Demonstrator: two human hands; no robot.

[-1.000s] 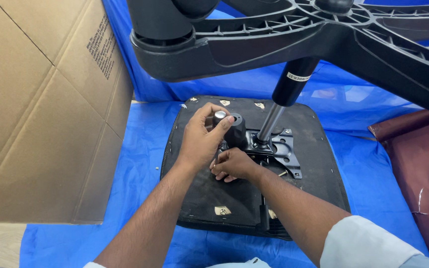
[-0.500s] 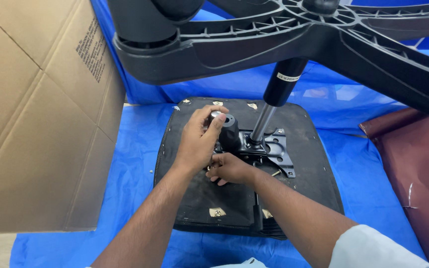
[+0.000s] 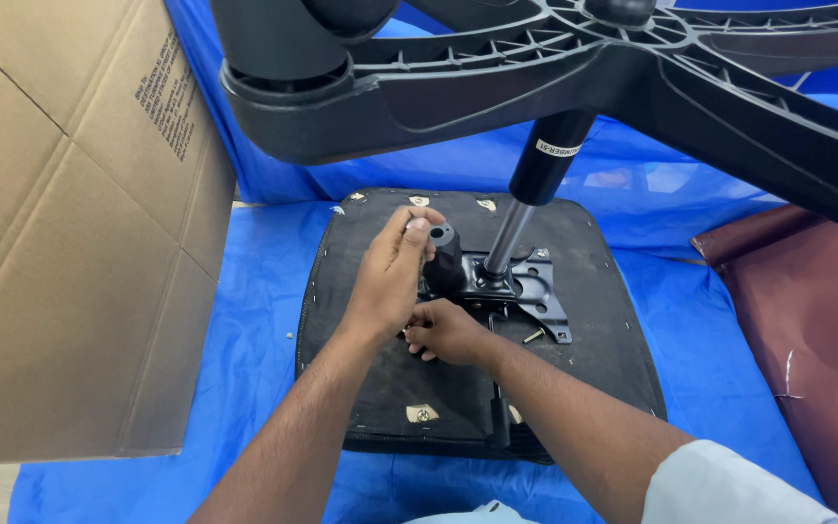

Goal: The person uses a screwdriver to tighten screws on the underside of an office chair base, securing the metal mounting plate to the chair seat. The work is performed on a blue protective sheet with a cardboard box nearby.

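An upside-down black chair seat [image 3: 594, 359] lies on a blue tarp. A black metal mechanism plate [image 3: 531, 291] is fixed at its middle, with a gas-lift column [image 3: 535, 189] rising to the black star base [image 3: 555, 68] at the top of view. My left hand [image 3: 390, 277] grips the black round knob [image 3: 443, 254] at the plate's left side. My right hand [image 3: 448, 332] rests closed on the seat just below the plate, fingers curled around something small that I cannot make out. A loose bolt [image 3: 532, 337] lies to the right of it.
A large cardboard box [image 3: 60, 223] stands at the left. A brown leather chair part [image 3: 807, 330] lies at the right edge. The blue tarp [image 3: 254, 330] covers the floor. The base's arms overhang the seat.
The view has shifted slightly. My left hand stays on the knob with its fingers turned a little; my right hand remains below the plate.
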